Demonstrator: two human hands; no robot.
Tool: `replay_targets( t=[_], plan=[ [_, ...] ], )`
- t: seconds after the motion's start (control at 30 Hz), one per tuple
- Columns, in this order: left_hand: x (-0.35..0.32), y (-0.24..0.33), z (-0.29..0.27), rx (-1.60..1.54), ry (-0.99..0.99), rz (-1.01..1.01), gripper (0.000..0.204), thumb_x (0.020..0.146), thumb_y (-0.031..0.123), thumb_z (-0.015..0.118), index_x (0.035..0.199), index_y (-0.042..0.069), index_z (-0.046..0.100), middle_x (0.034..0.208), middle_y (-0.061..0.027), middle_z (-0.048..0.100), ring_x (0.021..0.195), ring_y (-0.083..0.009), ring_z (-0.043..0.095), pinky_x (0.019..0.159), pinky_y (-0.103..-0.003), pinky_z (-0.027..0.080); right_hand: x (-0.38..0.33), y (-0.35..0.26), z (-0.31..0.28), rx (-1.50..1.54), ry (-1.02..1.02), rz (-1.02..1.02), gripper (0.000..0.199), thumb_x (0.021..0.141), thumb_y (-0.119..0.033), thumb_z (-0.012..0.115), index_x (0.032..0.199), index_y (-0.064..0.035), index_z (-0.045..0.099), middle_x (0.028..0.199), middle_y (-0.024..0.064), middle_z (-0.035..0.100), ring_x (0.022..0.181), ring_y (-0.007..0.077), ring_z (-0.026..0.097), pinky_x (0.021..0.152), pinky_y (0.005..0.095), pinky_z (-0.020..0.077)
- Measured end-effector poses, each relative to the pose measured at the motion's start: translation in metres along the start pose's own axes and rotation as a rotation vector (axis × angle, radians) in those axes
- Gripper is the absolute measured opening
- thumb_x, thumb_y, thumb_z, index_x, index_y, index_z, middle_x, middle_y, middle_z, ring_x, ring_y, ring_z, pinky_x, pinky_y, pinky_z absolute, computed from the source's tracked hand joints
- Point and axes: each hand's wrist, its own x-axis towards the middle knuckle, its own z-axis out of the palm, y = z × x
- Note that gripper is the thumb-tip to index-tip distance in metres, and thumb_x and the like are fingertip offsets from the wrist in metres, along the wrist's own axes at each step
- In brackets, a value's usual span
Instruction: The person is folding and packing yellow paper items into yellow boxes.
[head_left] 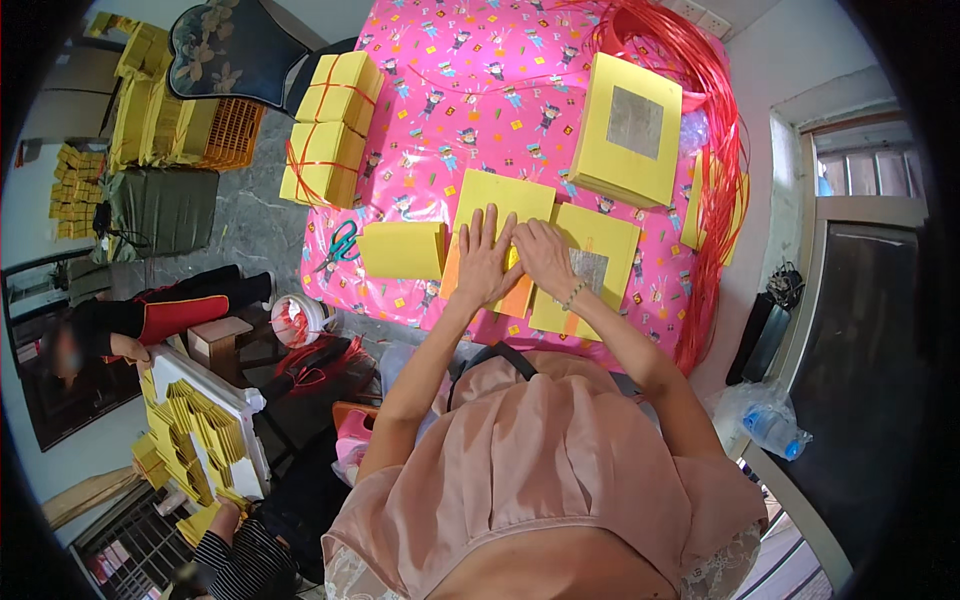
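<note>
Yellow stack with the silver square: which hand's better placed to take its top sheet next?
Right hand, probably: it's nearer the yellow stack, which stands to the right. The left hand is farther off, spread on yellow paper.

Dusty pink blouse point(520, 450) filling the lower middle of the frame, loose and soft, and just look at those gathered folds running into a curved neckline point(520, 527) near the bottom! Short, roomy sleeves point(705, 500) in matching pink, and there, behind the right hand point(545, 258), a thin, greenish beaded bracelet point(573, 297)!
</note>
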Motion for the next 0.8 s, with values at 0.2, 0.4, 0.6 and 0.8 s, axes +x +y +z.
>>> replay_targets(
  t=[0.2,0.4,0.6,0.8],
  plan=[
    [-0.002,0.0,0.002,-0.003,0.02,0.003,0.087,0.083,0.061,0.056,0.153,0.019,0.025,0.157,-0.0213,0.016,0.144,-0.044,0.013,0.114,-0.058,0.011,-0.007,0.007,0.015,0.053,0.105,0.004,0.011,0.086,-0.013,0.061,0.087,-0.0068,0.052,0.082,0.0113,0.052,0.082,0.0303,0.056,0.072,0.0405,0.0468],
    [-0.003,-0.009,-0.005,-0.041,-0.004,0.048,0.089,0.082,0.059,0.058,0.152,0.014,0.026,0.157,-0.0222,0.018,0.145,-0.0411,0.015,0.115,-0.054,0.016,-0.011,0.013,0.016,0.06,0.059,0.025,0.009,0.086,-0.01,0.062,0.092,-0.005,0.057,0.087,0.0112,0.054,0.087,0.0303,0.056,0.079,0.0404,0.0456],
    [-0.015,-0.027,-0.014,0.002,0.001,0.019,0.088,0.084,0.059,0.056,0.152,0.012,0.025,0.157,-0.0219,0.018,0.146,-0.0391,0.014,0.116,-0.05,0.016,-0.02,0.018,0.01,0.144,0.053,0.003,0.013,0.085,-0.011,0.063,0.097,-0.0047,0.06,0.09,0.0104,0.054,0.09,0.0288,0.056,0.082,0.0394,0.0466],
    [-0.013,-0.031,-0.01,0.007,0.018,0.021,0.088,0.085,0.061,0.054,0.152,0.013,0.025,0.157,-0.0217,0.018,0.145,-0.0398,0.015,0.116,-0.052,0.016,-0.019,0.025,0.007,0.339,-0.017,0.053,0.011,0.087,-0.01,0.061,0.096,-0.0039,0.06,0.092,0.0106,0.054,0.093,0.0296,0.055,0.082,0.0397,0.0457]
  ],
)
